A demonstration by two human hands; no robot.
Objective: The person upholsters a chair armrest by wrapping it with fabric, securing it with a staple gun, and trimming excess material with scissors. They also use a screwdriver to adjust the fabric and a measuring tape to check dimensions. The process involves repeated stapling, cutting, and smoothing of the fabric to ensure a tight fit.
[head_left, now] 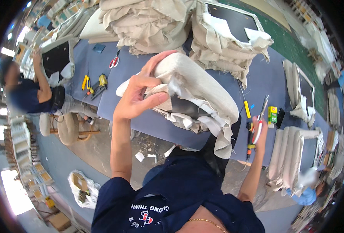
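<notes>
One blue-grey desk (273, 79) carries everything; two big beige stacks, left stack (152, 25) and right stack (226, 48), sit at its far side. Beige cushion (209, 83) is tilted up over the near edge, dark underside panel (185, 106) showing, long axis running upper left to lower right. Loose cloth flap (223, 146) hangs off its lower-right end, white padding (210, 125) poking out just above. Left hand (145, 91) grips the upper-left end, fingers over the top, thumb on the underside rim. Right hand (260, 136) is closed round the handles of red-and-white scissors (259, 132), clear of the cushion. Key relation: cushion lies left of the right hand; left hand is on it, so nearer, while the flap end is the part closest to the scissors. Blades point away from the wearer, not at the cloth. Black-and-orange tool (250, 141) is just left of the right hand; green-and-yellow box (272, 115) and yellow cutter (247, 109) are near the blades.
</notes>
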